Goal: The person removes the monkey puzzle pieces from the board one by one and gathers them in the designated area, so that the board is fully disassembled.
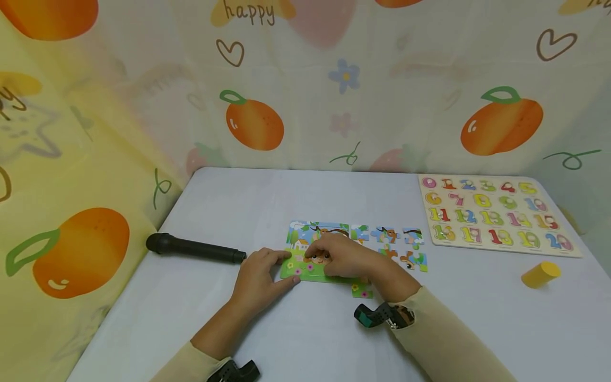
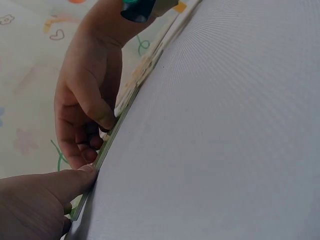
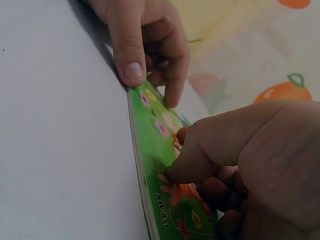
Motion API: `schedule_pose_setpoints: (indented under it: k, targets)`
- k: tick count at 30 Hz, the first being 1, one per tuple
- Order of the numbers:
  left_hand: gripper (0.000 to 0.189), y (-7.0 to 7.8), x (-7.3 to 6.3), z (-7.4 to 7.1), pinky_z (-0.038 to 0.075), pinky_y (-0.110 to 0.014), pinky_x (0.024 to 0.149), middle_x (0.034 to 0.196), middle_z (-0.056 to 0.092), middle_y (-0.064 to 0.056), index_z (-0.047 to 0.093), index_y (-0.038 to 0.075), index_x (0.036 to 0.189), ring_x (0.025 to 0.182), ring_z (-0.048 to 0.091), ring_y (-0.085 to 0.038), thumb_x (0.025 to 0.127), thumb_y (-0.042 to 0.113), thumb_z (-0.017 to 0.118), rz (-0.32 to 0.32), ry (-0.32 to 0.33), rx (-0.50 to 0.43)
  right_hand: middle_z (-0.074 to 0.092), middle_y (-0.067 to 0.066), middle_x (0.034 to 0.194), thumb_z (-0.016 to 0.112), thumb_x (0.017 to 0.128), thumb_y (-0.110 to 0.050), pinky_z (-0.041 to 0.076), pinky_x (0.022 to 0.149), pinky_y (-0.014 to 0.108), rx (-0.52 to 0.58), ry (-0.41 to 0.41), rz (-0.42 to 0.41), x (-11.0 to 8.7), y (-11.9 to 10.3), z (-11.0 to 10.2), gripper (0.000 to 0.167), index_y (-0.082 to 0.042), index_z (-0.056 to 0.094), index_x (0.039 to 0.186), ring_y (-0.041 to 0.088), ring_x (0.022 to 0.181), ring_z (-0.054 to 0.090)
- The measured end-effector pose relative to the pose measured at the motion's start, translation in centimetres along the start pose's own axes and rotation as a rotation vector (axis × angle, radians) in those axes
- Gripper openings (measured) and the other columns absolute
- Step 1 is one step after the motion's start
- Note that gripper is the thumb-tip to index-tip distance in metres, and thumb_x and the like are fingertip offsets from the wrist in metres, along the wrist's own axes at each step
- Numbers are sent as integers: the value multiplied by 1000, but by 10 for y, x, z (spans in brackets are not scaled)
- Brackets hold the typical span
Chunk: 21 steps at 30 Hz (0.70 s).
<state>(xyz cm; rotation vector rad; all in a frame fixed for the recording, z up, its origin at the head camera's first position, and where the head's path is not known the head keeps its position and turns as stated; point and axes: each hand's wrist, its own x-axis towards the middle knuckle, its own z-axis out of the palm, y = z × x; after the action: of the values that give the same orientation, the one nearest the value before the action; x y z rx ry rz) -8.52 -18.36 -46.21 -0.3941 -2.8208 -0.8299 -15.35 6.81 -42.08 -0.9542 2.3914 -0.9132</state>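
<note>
A jigsaw puzzle board (image 1: 305,275) with a green rim and a cartoon animal picture lies on the table in front of me. My left hand (image 1: 258,278) steadies its near left corner, thumb along the front edge and index finger at the left side. Over the board's middle, my right hand (image 1: 346,257) has its fingers bent, thumb and index finger pinching at a puzzle piece (image 3: 186,191) on the picture. That piece is mostly hidden by the fingers. Loose puzzle pieces (image 1: 413,236) lie right of the board, and a flowered piece (image 1: 361,292) sits near its front edge.
A black microphone (image 1: 195,248) lies left of the left hand. At the back right is a wooden number board (image 1: 491,212) filled with coloured numerals. A yellow cylinder (image 1: 541,275) lies in front of it. A fruit-patterned cloth (image 1: 305,106) hangs behind the table.
</note>
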Motion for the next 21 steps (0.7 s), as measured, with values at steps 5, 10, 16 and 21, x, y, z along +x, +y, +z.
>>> schedule_pose_setpoints:
  k: [5, 10, 16, 21]
  targets:
    - [51, 0, 0, 0, 48, -48, 91, 107, 71, -1, 78, 15, 124, 102, 65, -23, 80, 37, 95, 6, 3, 1, 66, 0, 126, 64, 82, 13, 46, 101, 40, 10, -18, -6, 0, 2, 0, 55, -12, 74, 131, 18, 117, 57]
    - [51, 0, 0, 0, 48, -47, 90, 108, 71, -1, 78, 15, 123, 102, 65, -23, 80, 37, 95, 5, 2, 0, 65, 1, 129, 63, 80, 16, 46, 103, 40, 17, -29, 0, 0, 2, 0, 59, -11, 73, 131, 20, 120, 57]
    - [51, 0, 0, 1, 48, -47, 89, 107, 71, -1, 78, 15, 123, 101, 65, -23, 80, 37, 95, 14, 12, -4, 65, 0, 128, 62, 80, 18, 45, 104, 43, 35, -30, 24, 0, 0, -1, 60, -12, 73, 131, 20, 122, 56]
    - [52, 0, 0, 2, 48, -47, 90, 109, 72, -1, 77, 14, 123, 102, 65, -23, 80, 38, 95, 18, 15, -2, 64, 0, 128, 62, 79, 19, 44, 105, 42, 44, -25, 22, 0, 1, 0, 61, -12, 73, 130, 19, 121, 55]
